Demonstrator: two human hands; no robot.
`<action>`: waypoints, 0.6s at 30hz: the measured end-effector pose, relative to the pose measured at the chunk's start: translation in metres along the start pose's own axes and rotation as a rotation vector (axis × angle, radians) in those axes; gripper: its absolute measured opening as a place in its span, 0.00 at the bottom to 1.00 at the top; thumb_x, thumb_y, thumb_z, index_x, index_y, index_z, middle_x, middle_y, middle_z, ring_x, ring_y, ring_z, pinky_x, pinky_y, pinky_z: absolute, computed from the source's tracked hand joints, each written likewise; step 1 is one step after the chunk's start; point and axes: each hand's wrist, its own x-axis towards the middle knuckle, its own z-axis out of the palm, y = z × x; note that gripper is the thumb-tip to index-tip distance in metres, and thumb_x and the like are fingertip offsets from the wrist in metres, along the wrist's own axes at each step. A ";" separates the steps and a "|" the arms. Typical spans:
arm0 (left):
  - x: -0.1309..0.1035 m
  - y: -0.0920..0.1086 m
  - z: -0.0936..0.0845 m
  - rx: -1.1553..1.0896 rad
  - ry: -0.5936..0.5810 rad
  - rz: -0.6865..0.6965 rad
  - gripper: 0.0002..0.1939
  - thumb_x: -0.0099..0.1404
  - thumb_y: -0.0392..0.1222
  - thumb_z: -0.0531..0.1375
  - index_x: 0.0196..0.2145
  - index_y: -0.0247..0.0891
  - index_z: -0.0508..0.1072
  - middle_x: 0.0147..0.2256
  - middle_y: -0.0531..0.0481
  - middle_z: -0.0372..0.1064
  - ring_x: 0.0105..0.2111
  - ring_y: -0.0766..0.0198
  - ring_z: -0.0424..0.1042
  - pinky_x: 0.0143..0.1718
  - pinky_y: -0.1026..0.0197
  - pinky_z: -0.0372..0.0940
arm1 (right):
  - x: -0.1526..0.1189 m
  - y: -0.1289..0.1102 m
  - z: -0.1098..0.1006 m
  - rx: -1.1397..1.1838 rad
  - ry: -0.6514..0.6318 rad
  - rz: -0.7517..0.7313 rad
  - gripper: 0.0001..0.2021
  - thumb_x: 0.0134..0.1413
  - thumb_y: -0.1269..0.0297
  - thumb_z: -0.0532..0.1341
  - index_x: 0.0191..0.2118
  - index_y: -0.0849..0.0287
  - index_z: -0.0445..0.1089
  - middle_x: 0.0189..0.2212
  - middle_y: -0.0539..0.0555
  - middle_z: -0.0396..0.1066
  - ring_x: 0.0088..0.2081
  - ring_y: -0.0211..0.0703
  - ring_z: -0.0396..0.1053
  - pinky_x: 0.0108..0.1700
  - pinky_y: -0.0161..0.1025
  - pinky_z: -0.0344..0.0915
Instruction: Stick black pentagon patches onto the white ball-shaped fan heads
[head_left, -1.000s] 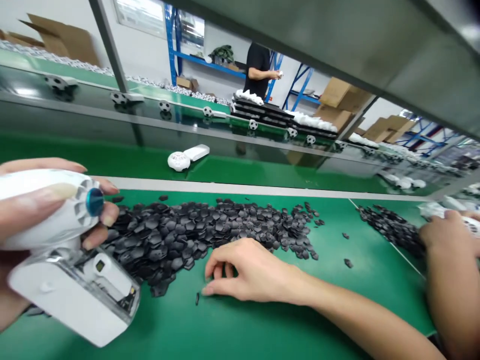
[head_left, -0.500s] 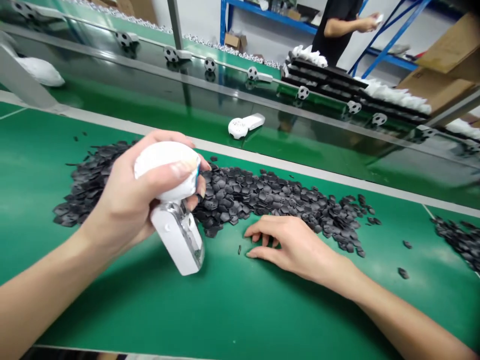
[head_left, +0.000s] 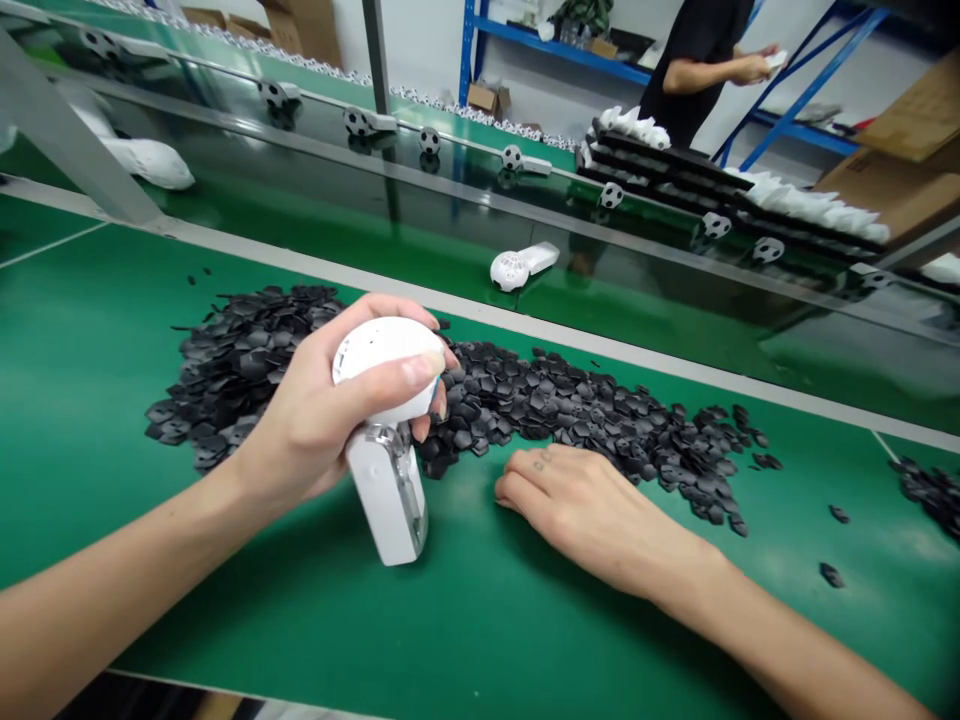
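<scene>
My left hand [head_left: 322, 400] is wrapped round the round head of a white handheld device [head_left: 386, 495], whose clear-and-white handle points down over the green table [head_left: 300, 630]. To the right, my right hand [head_left: 570, 500] rests on the table at the near edge of a long pile of black pentagon pieces [head_left: 540, 395]. Its fingers are curled under and pressed together; what they hold, if anything, is hidden. The left part of the pile [head_left: 247, 345] lies behind my left forearm and hand.
Beyond a pale rail, another white device [head_left: 523, 266] lies on a dark green belt [head_left: 420, 240]. Football-patterned devices [head_left: 360, 122] line its far side. A person [head_left: 697, 70] stands behind black trays with white bags [head_left: 817, 205]. More black pieces [head_left: 934, 495] lie far right.
The view has shifted, so the scene sits further right. My right hand's fingers, apart before, have closed and curled under, and the small black piece before them no longer shows. My left hand keeps its hold.
</scene>
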 end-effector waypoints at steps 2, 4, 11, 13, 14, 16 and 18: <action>0.000 0.000 0.000 -0.017 0.009 -0.009 0.17 0.60 0.44 0.77 0.43 0.41 0.78 0.36 0.50 0.80 0.25 0.62 0.77 0.20 0.64 0.76 | 0.005 0.018 -0.007 0.038 0.047 0.081 0.07 0.73 0.73 0.61 0.41 0.61 0.76 0.35 0.52 0.75 0.32 0.43 0.70 0.35 0.41 0.61; 0.000 0.000 0.000 -0.023 0.011 -0.023 0.18 0.59 0.45 0.77 0.43 0.41 0.77 0.36 0.49 0.80 0.25 0.61 0.77 0.20 0.64 0.76 | 0.015 0.043 -0.013 0.133 0.145 0.244 0.05 0.73 0.70 0.63 0.43 0.60 0.77 0.39 0.53 0.78 0.37 0.42 0.74 0.39 0.38 0.64; -0.004 0.001 0.003 -0.052 -0.007 -0.026 0.20 0.59 0.46 0.76 0.43 0.39 0.74 0.36 0.48 0.80 0.22 0.63 0.76 0.19 0.65 0.72 | 0.069 0.100 -0.019 0.363 0.204 0.675 0.05 0.67 0.68 0.66 0.39 0.59 0.81 0.38 0.55 0.82 0.40 0.46 0.77 0.43 0.39 0.65; -0.012 0.001 0.008 -0.058 -0.085 -0.032 0.21 0.58 0.45 0.76 0.45 0.40 0.74 0.37 0.47 0.80 0.22 0.63 0.76 0.20 0.65 0.72 | 0.089 0.102 -0.019 0.419 0.151 0.661 0.05 0.64 0.71 0.67 0.36 0.61 0.81 0.31 0.55 0.81 0.33 0.45 0.77 0.38 0.38 0.65; -0.018 0.002 0.011 -0.054 -0.127 -0.042 0.21 0.58 0.44 0.76 0.45 0.40 0.75 0.37 0.47 0.79 0.23 0.63 0.76 0.21 0.65 0.72 | 0.100 0.100 -0.019 0.467 0.112 0.643 0.06 0.62 0.73 0.68 0.33 0.61 0.80 0.27 0.54 0.80 0.30 0.44 0.77 0.35 0.37 0.65; -0.029 0.001 0.016 -0.047 -0.181 -0.060 0.21 0.55 0.40 0.76 0.44 0.40 0.75 0.37 0.47 0.78 0.24 0.62 0.76 0.22 0.65 0.71 | 0.129 0.091 -0.018 0.593 0.045 0.575 0.08 0.61 0.75 0.68 0.29 0.62 0.78 0.22 0.53 0.77 0.25 0.41 0.76 0.32 0.34 0.67; -0.039 0.000 0.021 -0.043 -0.200 -0.059 0.22 0.51 0.35 0.75 0.44 0.41 0.76 0.37 0.47 0.78 0.26 0.62 0.76 0.24 0.64 0.70 | 0.162 0.075 -0.019 0.726 0.040 0.485 0.07 0.67 0.71 0.66 0.35 0.63 0.79 0.26 0.53 0.80 0.30 0.40 0.80 0.36 0.32 0.72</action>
